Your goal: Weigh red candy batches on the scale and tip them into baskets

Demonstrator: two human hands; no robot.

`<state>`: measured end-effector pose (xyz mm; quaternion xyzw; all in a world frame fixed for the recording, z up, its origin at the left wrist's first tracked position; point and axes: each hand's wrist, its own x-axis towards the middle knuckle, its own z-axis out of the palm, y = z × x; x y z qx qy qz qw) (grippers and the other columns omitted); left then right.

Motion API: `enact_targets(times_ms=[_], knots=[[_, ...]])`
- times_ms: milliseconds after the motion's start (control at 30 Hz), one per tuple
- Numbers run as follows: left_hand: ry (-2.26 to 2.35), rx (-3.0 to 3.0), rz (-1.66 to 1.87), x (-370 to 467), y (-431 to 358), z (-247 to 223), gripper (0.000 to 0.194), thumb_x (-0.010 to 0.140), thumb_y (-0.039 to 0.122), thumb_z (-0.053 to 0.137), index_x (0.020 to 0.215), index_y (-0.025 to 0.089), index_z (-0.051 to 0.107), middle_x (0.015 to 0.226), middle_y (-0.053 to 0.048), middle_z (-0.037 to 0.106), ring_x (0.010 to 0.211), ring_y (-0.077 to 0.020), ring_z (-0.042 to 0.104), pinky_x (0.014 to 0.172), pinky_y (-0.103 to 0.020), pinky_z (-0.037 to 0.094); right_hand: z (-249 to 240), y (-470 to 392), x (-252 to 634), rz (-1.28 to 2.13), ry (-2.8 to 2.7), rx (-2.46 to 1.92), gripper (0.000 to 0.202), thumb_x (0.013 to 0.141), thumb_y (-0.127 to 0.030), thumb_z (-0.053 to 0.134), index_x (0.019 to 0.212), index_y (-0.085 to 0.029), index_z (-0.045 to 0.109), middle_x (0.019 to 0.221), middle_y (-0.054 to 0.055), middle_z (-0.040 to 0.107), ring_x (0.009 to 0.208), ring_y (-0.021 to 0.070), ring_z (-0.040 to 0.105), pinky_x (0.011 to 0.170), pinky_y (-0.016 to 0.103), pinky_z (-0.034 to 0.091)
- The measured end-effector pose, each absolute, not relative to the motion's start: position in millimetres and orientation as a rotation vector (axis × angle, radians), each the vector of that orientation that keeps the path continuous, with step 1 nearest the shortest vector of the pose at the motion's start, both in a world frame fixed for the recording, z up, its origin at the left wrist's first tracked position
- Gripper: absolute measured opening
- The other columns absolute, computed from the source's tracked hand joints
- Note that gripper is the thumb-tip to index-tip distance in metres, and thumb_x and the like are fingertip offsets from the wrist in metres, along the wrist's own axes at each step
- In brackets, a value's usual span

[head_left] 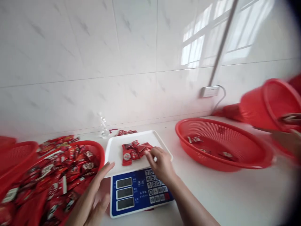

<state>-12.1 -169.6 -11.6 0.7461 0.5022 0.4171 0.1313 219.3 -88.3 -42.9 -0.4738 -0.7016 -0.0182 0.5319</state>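
Note:
A white tray [113,157] tops a scale with a blue keypad panel [137,191]. Several red-wrapped packets [134,152] lie together on the tray. My right hand [160,161] is over the tray's right front part, fingers curled against the packets' right side; whatever is between its fingertips is too small to name. My left hand [96,191] has its fingers apart and holds nothing, left of the scale's panel. Beside it at the left, a red basket [101,152] is heaped with red-wrapped packets [63,172].
A wide red basket [211,161] with a few packets stands to the right. Behind it, another red basket [256,103] is tilted near a blurred hand [288,142] at the right edge. A clear bottle [102,125] stands by the wall. Another red basket [16,158] is far left.

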Motion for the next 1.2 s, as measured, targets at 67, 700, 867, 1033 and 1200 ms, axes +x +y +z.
enact_targets(times_ms=[67, 700, 867, 1033, 1200], knots=[[1.303, 2.297, 1.417, -4.8, -172.5, -30.9, 0.048, 0.090, 0.047, 0.040, 0.132, 0.025, 0.044, 0.133, -0.007, 0.052, 0.124, -0.0277, 0.045, 0.102, -0.040, 0.040, -43.7, -89.0, 214.0, -0.074, -1.710, -1.096, 0.037, 0.091, -0.032, 0.041, 0.056, -0.021, 0.038, 0.054, -0.002, 0.044, 0.052, 0.0107, 0.042, 0.050, 0.023, 0.033], [0.665, 2.129, 1.775, 26.6, -140.4, -98.1, 0.023, 0.095, 0.032, 0.039, 0.106, 0.019, 0.054, 0.067, -0.002, 0.058, 0.069, -0.0157, 0.057, 0.065, -0.029, 0.050, -52.3, -86.7, 207.3, -0.183, -1.765, -1.070, 0.025, 0.091, -0.025, 0.044, 0.067, -0.021, 0.050, 0.059, -0.001, 0.051, 0.056, 0.0120, 0.046, 0.055, 0.025, 0.037], [0.670, 2.002, 1.599, 25.3, -141.3, -101.3, 0.023, 0.095, 0.033, 0.038, 0.100, 0.020, 0.057, 0.065, -0.001, 0.055, 0.062, -0.0132, 0.055, 0.059, -0.024, 0.047, -51.8, -81.5, 212.1, -0.178, -1.772, -1.185, 0.015, 0.090, -0.025, 0.046, 0.081, -0.022, 0.058, 0.076, 0.002, 0.064, 0.072, 0.0147, 0.058, 0.065, 0.026, 0.044], [0.580, 2.277, 1.486, 25.3, -143.9, -97.0, 0.018, 0.093, 0.027, 0.040, 0.099, 0.020, 0.056, 0.069, -0.003, 0.060, 0.068, -0.0151, 0.056, 0.065, -0.026, 0.046, -46.8, -82.1, 205.7, -0.166, -1.826, -1.208, 0.019, 0.089, -0.028, 0.047, 0.074, -0.022, 0.056, 0.070, 0.001, 0.062, 0.067, 0.0147, 0.057, 0.061, 0.026, 0.044], [0.570, 2.367, 1.398, 24.1, -144.4, -89.9, 0.019, 0.092, 0.025, 0.039, 0.092, 0.017, 0.056, 0.067, -0.004, 0.059, 0.067, -0.0152, 0.055, 0.064, -0.026, 0.044, -43.5, -85.2, 187.4, -0.153, -1.928, -1.118, 0.024, 0.089, -0.028, 0.047, 0.067, -0.021, 0.051, 0.063, 0.000, 0.057, 0.059, 0.0131, 0.052, 0.057, 0.026, 0.041]])
